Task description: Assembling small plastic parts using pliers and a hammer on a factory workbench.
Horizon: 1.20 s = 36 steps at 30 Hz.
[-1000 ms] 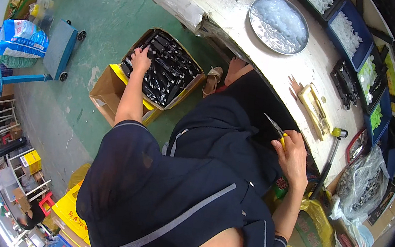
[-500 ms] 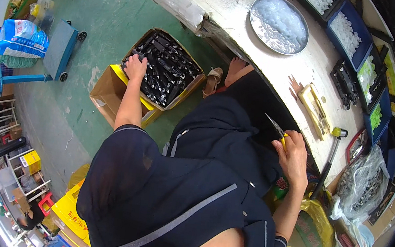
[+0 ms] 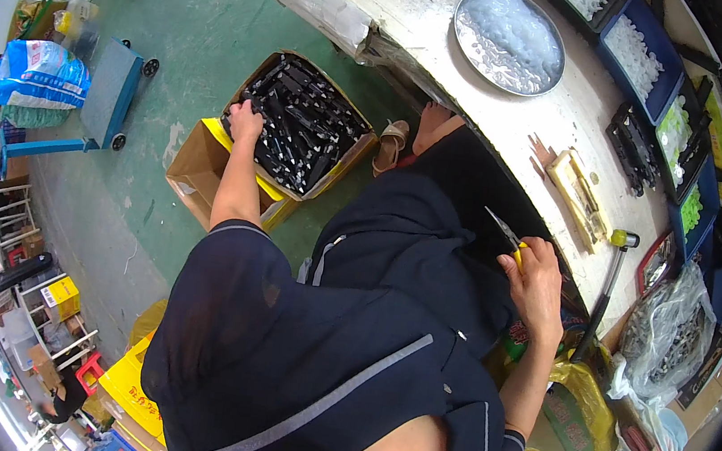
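Black plastic parts point(image 3: 300, 132) fill an open cardboard box point(image 3: 196, 174) that stands on the green floor point(image 3: 197, 16), just beside the seated person's left knee and below the edge of the curved white workbench point(image 3: 423, 17). The left hand point(image 3: 246, 121) reaches down at full stretch into the near corner of that box, fingers curled down onto the heap; whether they have closed on one piece or only rest among them is too small to tell. The right hand point(image 3: 535, 278) waits up by the bench edge, fist wrapped around a yellow-handled cutter point(image 3: 504, 234) whose thin blades point up and away from the lap.

Judging by this, the step in hand is fetching stock: one hand picks from the box while the other keeps the tool ready. The next move would call for a clean grip on a single piece from a tangled pile, then lifting it to the lap without dragging its neighbours out, and bringing it to the blades rather than swinging the blades toward the reaching arm.

Farther out, a round metal tray point(image 3: 510, 41) of pale pellets sits on the bench, with blue bins point(image 3: 639, 52) of white pieces behind it. A blue hand cart point(image 3: 111, 91) stands on the floor beyond the box.
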{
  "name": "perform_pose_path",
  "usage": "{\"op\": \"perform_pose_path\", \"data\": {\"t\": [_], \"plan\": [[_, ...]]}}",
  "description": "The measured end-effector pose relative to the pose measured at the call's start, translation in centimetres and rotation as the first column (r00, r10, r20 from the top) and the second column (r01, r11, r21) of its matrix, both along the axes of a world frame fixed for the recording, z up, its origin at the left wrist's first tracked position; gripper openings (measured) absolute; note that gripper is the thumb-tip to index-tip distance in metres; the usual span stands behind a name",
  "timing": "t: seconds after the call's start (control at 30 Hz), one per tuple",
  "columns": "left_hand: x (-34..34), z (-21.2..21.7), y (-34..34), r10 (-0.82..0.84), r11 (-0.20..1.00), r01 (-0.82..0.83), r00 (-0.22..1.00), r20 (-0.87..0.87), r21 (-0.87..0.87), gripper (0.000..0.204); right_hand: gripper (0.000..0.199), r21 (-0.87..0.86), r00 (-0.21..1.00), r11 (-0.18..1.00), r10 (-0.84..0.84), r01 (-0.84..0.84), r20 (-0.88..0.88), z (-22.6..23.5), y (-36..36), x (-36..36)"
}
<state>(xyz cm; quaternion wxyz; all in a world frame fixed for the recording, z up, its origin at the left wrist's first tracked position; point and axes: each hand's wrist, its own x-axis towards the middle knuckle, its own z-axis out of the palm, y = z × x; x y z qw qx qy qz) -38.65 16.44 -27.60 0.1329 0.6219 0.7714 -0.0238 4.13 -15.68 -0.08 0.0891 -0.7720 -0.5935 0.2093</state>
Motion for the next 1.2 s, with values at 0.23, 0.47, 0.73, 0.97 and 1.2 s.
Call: {"op": "perform_pose_path", "data": {"t": [0.23, 0.47, 0.73, 0.97, 1.2], "plan": [[-0.2, -2.1, -2.5, 0.302, 0.914, -0.346, 0.929, 0.215, 0.211, 0.049, 0.028, 0.002, 1.0, 1.0, 0.025, -0.025, -0.001, -0.1, 0.4, 0.1], [1.3, -2.1, -1.7, 0.453, 0.884, -0.466, 0.854, 0.254, -0.01, 0.054, 0.027, 0.008, 0.999, 0.999, 0.04, -0.04, -0.003, 0.1, 0.8, -0.3], [3.1, -0.6, -5.1, 0.193, 0.917, -0.235, 0.968, 0.157, 0.323, 0.034, 0.027, 0.032, 1.0, 0.999, 0.022, -0.022, 0.0, -0.1, -0.4, 0.3], [0.5, 0.4, -2.6, -0.029, 0.958, 0.031, 1.0, -0.01, 0.285, 0.035, 0.026, 0.076, 1.0, 0.997, 0.0, 0.001, -0.014, 0.0, -0.8, 0.9], [2.8, 2.5, -1.2, -0.196, 0.927, 0.11, 0.957, -0.212, -0.359, 0.044, 0.026, 0.065, 0.999, 0.998, -0.021, 0.024, -0.043, -0.3, -1.3, 0.8]]}}
